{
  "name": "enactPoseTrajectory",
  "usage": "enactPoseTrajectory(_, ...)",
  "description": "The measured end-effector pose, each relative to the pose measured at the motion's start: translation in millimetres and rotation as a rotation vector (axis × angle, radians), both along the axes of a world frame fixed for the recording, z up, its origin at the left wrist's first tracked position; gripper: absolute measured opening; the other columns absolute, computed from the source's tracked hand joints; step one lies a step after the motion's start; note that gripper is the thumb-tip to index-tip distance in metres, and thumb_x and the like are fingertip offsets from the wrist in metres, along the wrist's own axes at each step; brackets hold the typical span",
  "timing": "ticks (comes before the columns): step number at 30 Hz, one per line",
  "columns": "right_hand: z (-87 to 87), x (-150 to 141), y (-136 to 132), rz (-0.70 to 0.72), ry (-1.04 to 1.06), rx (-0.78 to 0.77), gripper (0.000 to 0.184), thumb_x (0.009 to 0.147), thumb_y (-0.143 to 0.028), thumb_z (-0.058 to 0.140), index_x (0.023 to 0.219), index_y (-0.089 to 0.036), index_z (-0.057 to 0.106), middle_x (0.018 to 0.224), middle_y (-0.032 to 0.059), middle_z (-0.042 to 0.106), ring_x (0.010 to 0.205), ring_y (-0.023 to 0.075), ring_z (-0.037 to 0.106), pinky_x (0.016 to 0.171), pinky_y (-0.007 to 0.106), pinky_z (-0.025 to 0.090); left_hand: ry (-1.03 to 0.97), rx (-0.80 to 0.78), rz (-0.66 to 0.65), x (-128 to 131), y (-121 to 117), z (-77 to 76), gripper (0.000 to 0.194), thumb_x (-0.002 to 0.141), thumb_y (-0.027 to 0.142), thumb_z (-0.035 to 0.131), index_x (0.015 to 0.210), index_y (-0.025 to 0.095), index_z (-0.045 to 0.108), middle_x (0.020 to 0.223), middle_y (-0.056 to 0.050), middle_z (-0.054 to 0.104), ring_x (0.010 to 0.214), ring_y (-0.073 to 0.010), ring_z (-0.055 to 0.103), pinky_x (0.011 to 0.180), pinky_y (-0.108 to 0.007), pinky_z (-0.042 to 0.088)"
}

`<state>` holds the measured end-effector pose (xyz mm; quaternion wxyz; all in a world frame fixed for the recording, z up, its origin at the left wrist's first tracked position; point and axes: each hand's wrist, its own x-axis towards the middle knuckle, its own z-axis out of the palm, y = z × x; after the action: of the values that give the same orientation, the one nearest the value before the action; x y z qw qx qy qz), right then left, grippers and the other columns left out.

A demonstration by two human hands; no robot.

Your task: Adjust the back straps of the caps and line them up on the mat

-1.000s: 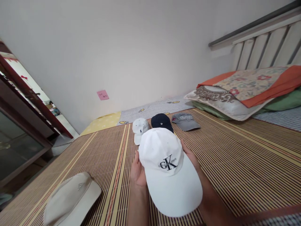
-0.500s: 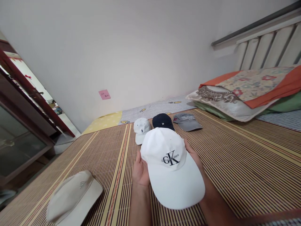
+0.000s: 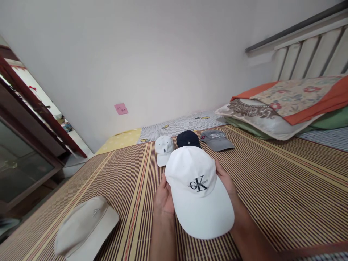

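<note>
I hold a white cap with a black CK logo [image 3: 197, 188] above the striped bamboo mat [image 3: 272, 181], brim toward me. My left hand [image 3: 163, 197] grips its left side and my right hand [image 3: 225, 181] grips its right side; most fingers are hidden behind the crown. Just beyond it lie a small white cap [image 3: 163, 148], a navy cap [image 3: 187, 139] and a grey cap [image 3: 217, 139] in a row. A beige cap [image 3: 85, 226] rests on the mat at lower left.
Stacked pillows [image 3: 285, 105] and a slatted headboard [image 3: 310, 54] stand at the right. A white wall with a pink note [image 3: 121, 108] runs behind. A dark wooden cabinet with glass [image 3: 24, 145] is at the left edge of the bed.
The white CK cap and both hands have shifted slightly forward and up, toward the row of caps. Nothing else has moved.
</note>
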<state>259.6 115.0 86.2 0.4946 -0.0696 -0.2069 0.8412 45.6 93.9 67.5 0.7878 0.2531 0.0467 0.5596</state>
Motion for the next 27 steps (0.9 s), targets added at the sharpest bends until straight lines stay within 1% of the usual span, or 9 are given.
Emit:
enactPoseTrajectory(2, -0.2, -1.2, -2.8, -0.001, 0.01, 0.03, 0.058, 0.103, -0.063, 0.04, 0.138, -0.025, 0.065, 0.135, 0.0069, 0.074, 0.137, 0.0292, 0.059, 0.122, 0.054, 0.033, -0.011, 0.04, -0.032, 3.9, -1.3, 3.9, 0.058, 0.11, 0.041, 0.024, 0.129, 0.016, 0.073, 0.135, -0.008, 0.069, 0.13, -0.0188, 0.065, 0.128, -0.033, 0.023)
enactPoseTrajectory(4, -0.6, -1.5, -3.7, -0.006, 0.023, 0.029, 0.056, 0.104, -0.06, 0.04, 0.14, -0.025, 0.063, 0.135, 0.0072, 0.074, 0.135, 0.0292, 0.061, 0.121, 0.055, 0.034, -0.016, 0.082, -0.058, 7.5, -2.6, 7.6, 0.061, 0.11, 0.039, 0.019, 0.13, 0.015, 0.072, 0.133, -0.007, 0.07, 0.131, -0.0179, 0.063, 0.129, -0.032, 0.018)
enactPoseTrajectory(7, -2.0, -1.0, -1.6, -0.028, 0.026, 0.021, 0.053, 0.104, -0.057, 0.041, 0.141, -0.025, 0.062, 0.133, 0.0067, 0.075, 0.133, 0.0292, 0.063, 0.12, 0.057, 0.036, -0.021, 0.116, -0.063, 10.0, -5.1, 12.2, 0.062, 0.11, 0.038, 0.017, 0.131, 0.018, 0.072, 0.131, -0.005, 0.072, 0.135, -0.0186, 0.059, 0.13, -0.034, 0.013)
enactPoseTrajectory(10, -2.3, -1.5, 0.3, -0.035, -0.018, 0.026, 0.052, 0.102, -0.058, 0.045, 0.14, -0.026, 0.063, 0.131, 0.0059, 0.076, 0.132, 0.0298, 0.063, 0.119, 0.057, 0.037, -0.012, 0.11, -0.051, 10.5, -8.1, 16.5, 0.059, 0.11, 0.045, 0.022, 0.135, 0.022, 0.069, 0.138, -0.005, 0.069, 0.147, -0.0204, 0.045, 0.131, -0.039, 0.011)
enactPoseTrajectory(13, 0.0, -5.8, -2.4, -0.062, -0.06, 0.06, 0.057, 0.099, -0.063, 0.046, 0.138, -0.026, 0.066, 0.131, 0.0064, 0.076, 0.133, 0.032, 0.062, 0.118, 0.056, 0.039, 0.012, 0.128, -0.047, 12.0, -10.5, 20.4, 0.058, 0.109, 0.046, 0.023, 0.135, 0.023, 0.069, 0.142, -0.006, 0.067, 0.154, -0.0201, 0.033, 0.131, -0.04, 0.007)
enactPoseTrajectory(16, 3.4, -11.7, -8.8, -0.078, -0.068, 0.076, 0.062, 0.096, -0.067, 0.046, 0.137, -0.026, 0.067, 0.132, 0.0066, 0.075, 0.136, 0.0336, 0.059, 0.118, 0.055, 0.039, 0.022, 0.132, -0.047, 15.3, -12.7, 24.4, 0.059, 0.109, 0.048, 0.022, 0.137, 0.023, 0.068, 0.143, -0.005, 0.066, 0.155, -0.0202, 0.03, 0.131, -0.04, 0.005)
enactPoseTrajectory(19, 5.3, -13.1, -13.3, -0.084, -0.069, 0.073, 0.061, 0.095, -0.066, 0.046, 0.138, -0.027, 0.066, 0.133, 0.0067, 0.075, 0.137, 0.0338, 0.058, 0.118, 0.055, 0.039, 0.031, 0.126, -0.045, 19.4, -15.9, 29.7, 0.06, 0.108, 0.051, 0.023, 0.139, 0.024, 0.067, 0.146, -0.005, 0.064, 0.156, -0.0207, 0.028, 0.131, -0.04, 0.003)
enactPoseTrajectory(23, 4.5, -5.9, -11.9, -0.092, -0.074, 0.07, 0.06, 0.095, -0.064, 0.048, 0.138, -0.028, 0.067, 0.134, 0.0069, 0.074, 0.137, 0.0348, 0.058, 0.118, 0.056, 0.039, 0.043, 0.103, -0.048, 23.6, -20.1, 37.0, 0.059, 0.108, 0.053, 0.025, 0.142, 0.025, 0.064, 0.152, -0.005, 0.057, 0.157, -0.022, 0.022, 0.131, -0.042, 0.002)
enactPoseTrajectory(27, 1.7, -0.3, -7.6, -0.099, -0.077, 0.073, 0.058, 0.095, -0.062, 0.049, 0.139, -0.029, 0.066, 0.133, 0.0054, 0.075, 0.136, 0.034, 0.06, 0.118, 0.056, 0.04, 0.06, 0.092, -0.049, 25.2, -21.0, 38.9, 0.06, 0.107, 0.055, 0.024, 0.143, 0.026, 0.062, 0.154, -0.005, 0.055, 0.158, -0.0221, 0.018, 0.131, -0.042, 0.002)
